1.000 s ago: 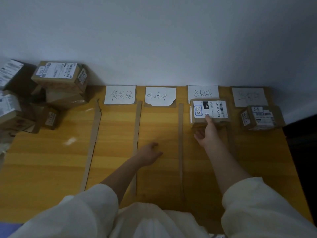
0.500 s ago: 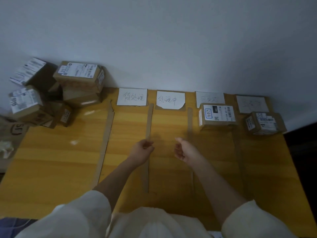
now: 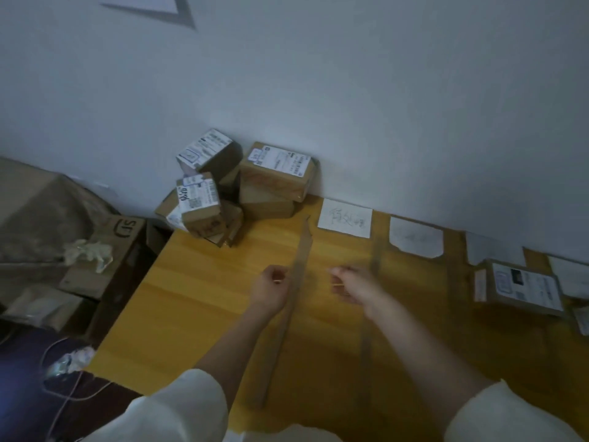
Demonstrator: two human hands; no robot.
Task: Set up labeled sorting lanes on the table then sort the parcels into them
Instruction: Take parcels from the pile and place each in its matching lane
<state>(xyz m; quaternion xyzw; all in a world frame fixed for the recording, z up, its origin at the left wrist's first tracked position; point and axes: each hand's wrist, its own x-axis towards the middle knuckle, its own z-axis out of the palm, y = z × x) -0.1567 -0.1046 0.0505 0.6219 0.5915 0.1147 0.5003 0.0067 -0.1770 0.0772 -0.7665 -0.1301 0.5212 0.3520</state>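
Cardboard is what we are dealing with throughout: a heap of small brown parcels sits at the far left corner of the wooden table, stacked against the wall, each with a white shipping label on top. One parcel leans tilted at the back, and the nearest one carries a handwritten mark on its label. Thin cardboard divider strips run from the wall toward us, marking lanes, with white paper lane labels laid along the wall; their writing is too blurred to read. One sorted parcel lies flat in a lane at the right, below its label.

Our left hand and right hand hang over the table on either side of the leftmost strip, fingers loosely curled, holding nothing that we can make out.

We judge these boxes light and stiff, with dry, matte faces that should not slip. The glossy labels look slicker, so we would take hold across two opposite bare side walls, thumb on one and fingers on the other. The stack looks loose, so we would lift from the top, likely the near marked parcel, to avoid toppling the tilted one behind. The strips look flimsy and unfastened; a brushing sleeve could shift them.
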